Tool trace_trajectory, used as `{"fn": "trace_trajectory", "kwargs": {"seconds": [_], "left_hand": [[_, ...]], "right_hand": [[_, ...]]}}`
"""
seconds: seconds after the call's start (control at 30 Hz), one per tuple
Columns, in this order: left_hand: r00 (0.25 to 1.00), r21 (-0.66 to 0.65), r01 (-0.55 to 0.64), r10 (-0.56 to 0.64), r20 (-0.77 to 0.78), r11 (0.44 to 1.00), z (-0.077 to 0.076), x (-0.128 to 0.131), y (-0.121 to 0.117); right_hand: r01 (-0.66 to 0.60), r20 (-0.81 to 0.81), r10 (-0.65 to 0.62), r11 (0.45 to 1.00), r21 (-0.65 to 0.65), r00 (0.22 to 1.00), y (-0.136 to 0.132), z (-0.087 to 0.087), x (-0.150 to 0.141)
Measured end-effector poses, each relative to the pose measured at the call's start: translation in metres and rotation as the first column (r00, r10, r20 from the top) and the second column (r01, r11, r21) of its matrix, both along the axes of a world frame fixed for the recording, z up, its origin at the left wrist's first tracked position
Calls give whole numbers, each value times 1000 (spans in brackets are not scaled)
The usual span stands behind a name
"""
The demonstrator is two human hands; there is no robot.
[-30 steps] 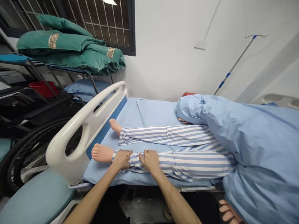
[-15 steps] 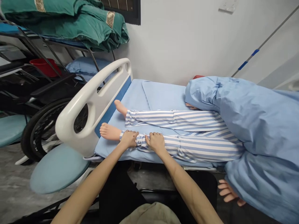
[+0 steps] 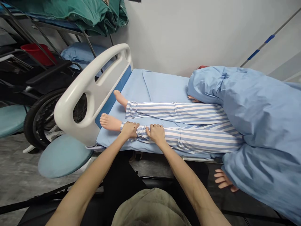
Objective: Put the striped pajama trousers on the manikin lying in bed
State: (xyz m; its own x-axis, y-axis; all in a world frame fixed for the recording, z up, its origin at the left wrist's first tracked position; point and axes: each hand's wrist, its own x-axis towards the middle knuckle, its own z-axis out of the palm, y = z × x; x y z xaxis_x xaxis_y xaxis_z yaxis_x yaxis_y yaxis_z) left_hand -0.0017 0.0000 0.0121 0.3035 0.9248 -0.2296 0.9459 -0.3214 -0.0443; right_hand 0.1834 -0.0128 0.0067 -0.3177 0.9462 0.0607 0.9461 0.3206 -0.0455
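In head view, see near leg [image 3: 192, 137] lying stretched along near edge of bed [image 3: 164, 84], a little inside this edge, with long axis almost parallel to it and with bare foot [image 3: 110, 121] pointing toward footboard [image 3: 100, 95]. Upon this leg, see left hand [image 3: 130, 129] close beside foot, at lower end of striped cloth [image 3: 141, 132], and right hand [image 3: 156, 133] farther up shin, toward knee, with only short piece of wrinkled cloth between the two. Reaching with both arms slantwise over near edge, thus across long axis of leg. From fingers, find leg directly beneath, in contact: foot just past left hand, longer part running from right hand toward quilt [image 3: 263, 119]. Nearer to foot with left hand, nearer to knee with right. See fingers of both hands curved over top of leg, partly closed around it; cannot tell depth or strength of grip, because of fingertips partly hidden. Toward far edge, see far leg [image 3: 174, 111], roughly parallel, touched by neither hand. Past near edge, see hanging hand [image 3: 223, 179] below quilt, well apart from both others. By near corner at footboard, see stool [image 3: 64, 156].
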Motion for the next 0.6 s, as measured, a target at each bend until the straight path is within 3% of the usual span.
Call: {"fn": "trace_trajectory", "kwargs": {"seconds": [0.6], "left_hand": [[994,-32,-65,62,-85,997,1,6,1]], "right_hand": [[-14,-114,12,1000,-23,993,-1,-1,2]]}}
